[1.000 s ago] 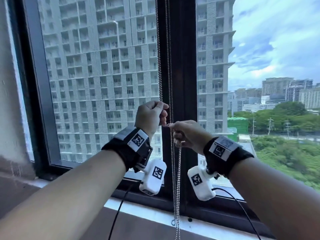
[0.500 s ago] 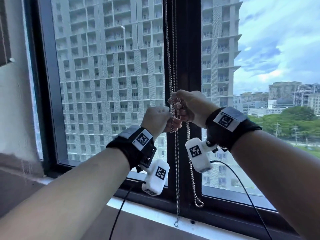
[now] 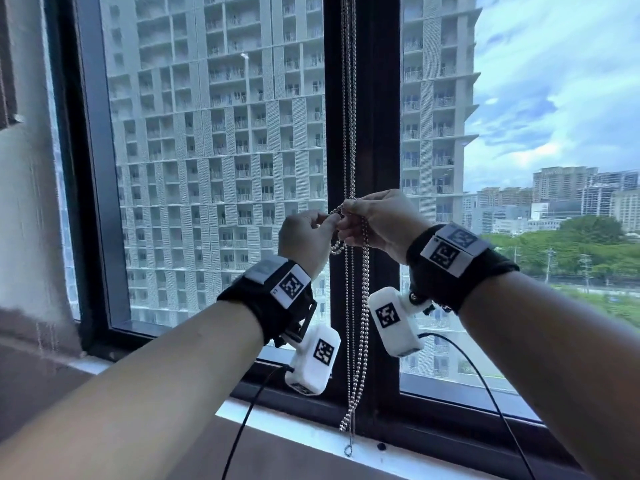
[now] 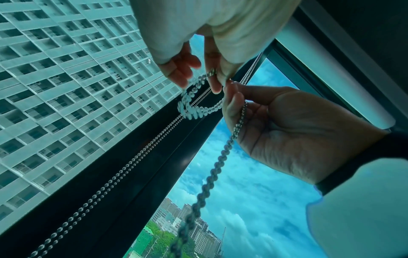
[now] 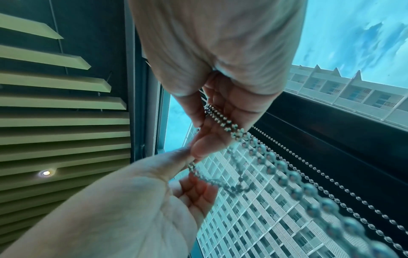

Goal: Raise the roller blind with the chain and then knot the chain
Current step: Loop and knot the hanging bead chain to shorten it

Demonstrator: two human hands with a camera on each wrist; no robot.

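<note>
A silver bead chain (image 3: 349,109) hangs in front of the dark window mullion (image 3: 377,133). Both hands meet on it at chest height. My left hand (image 3: 306,233) pinches a small loop of chain (image 4: 194,103) between thumb and fingertips. My right hand (image 3: 381,220) grips a doubled length of chain (image 5: 223,120) across its fingers, and that length hangs down past the wrist to a low loop (image 3: 346,422). The rolled-up blind (image 4: 331,69) shows at the top of the window in the left wrist view.
Wrist cameras (image 3: 313,360) hang under both forearms with black cables (image 3: 242,427) trailing down. A white sill (image 3: 304,434) runs below the dark window frame (image 3: 93,168). A grey wall (image 3: 24,220) stands at the left. Slatted ceiling panels (image 5: 55,122) show overhead.
The two hands have drawn level and closer, fingertips now touching. A small chain loop has formed between them. The free doubled end hangs lower along the mullion than half a second ago.
</note>
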